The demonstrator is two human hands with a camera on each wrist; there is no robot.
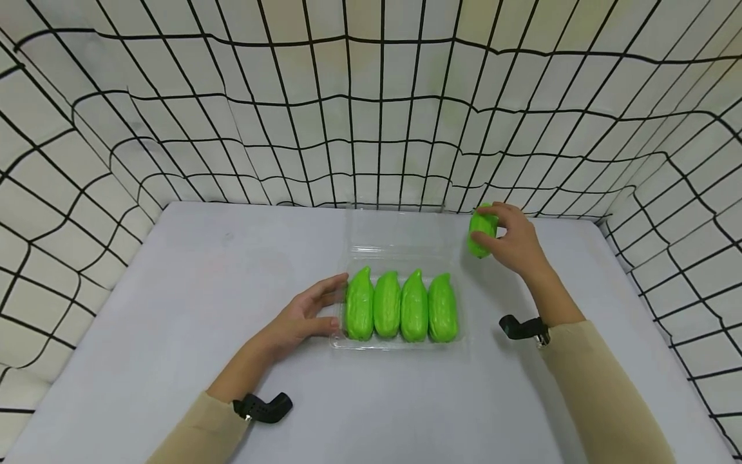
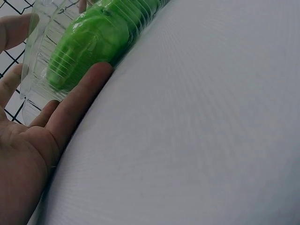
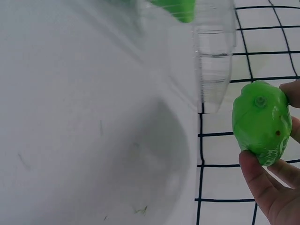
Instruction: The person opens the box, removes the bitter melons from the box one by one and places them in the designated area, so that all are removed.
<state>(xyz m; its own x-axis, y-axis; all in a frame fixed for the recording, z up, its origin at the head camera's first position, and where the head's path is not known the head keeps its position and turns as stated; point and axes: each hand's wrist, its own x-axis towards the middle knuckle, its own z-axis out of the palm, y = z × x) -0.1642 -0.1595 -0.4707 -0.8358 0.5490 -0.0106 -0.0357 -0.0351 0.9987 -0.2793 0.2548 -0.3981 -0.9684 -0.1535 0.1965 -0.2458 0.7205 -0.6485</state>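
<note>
Several bumpy green gourds (image 1: pixel 387 304), like bitter melons, lie side by side in a clear plastic clamshell box (image 1: pixel 394 346). The box's lid (image 1: pixel 400 231) is folded back, away from me. At the box's left side, my left hand (image 1: pixel 307 312) rests with fairly straight fingers against the wall. In the left wrist view, one fingertip (image 2: pixel 101 70) touches the clear wall beside a gourd (image 2: pixel 89 47). Back right of the box, my right hand (image 1: pixel 513 241) holds another green gourd (image 1: pixel 482 232) between thumb and fingers. The right wrist view shows this gourd (image 3: pixel 261 122) end-on, above the table.
The white table (image 1: pixel 191 290) carries the box near its middle. A black wire grid (image 1: pixel 379 100) stands along the table's back edge, with more grid at both sides. Black straps with camera mounts (image 1: pixel 263 408) sit on both wrists.
</note>
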